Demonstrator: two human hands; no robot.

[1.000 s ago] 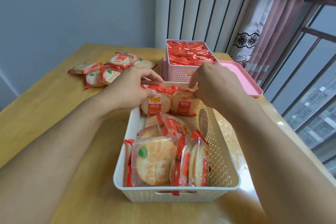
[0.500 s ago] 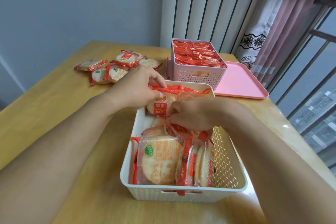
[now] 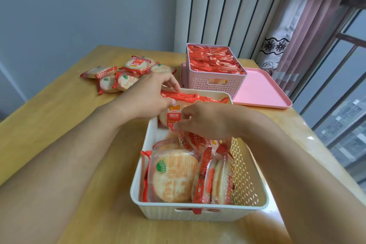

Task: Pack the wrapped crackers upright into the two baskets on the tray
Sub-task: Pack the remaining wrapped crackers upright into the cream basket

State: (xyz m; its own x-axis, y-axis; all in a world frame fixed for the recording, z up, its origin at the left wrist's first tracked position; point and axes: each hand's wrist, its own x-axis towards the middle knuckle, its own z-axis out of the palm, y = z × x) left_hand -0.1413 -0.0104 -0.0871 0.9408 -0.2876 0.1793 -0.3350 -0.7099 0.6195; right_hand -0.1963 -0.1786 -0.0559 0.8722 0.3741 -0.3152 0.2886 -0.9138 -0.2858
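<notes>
Both hands reaching, white basket (image 3: 198,212)

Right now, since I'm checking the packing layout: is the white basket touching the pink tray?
Cannot tell. In the head view the white basket far rim overlaps the pink tray near edge, so neither contact nor gap shows plainly.

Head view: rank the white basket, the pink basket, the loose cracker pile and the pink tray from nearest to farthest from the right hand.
From the right hand:
1. White basket: the hand is inside it.
2. Pink basket: behind the white one, full.
3. Pink tray: bare part far right; too close to call against the pink basket.
4. Loose cracker pile: far left on the table.
</notes>
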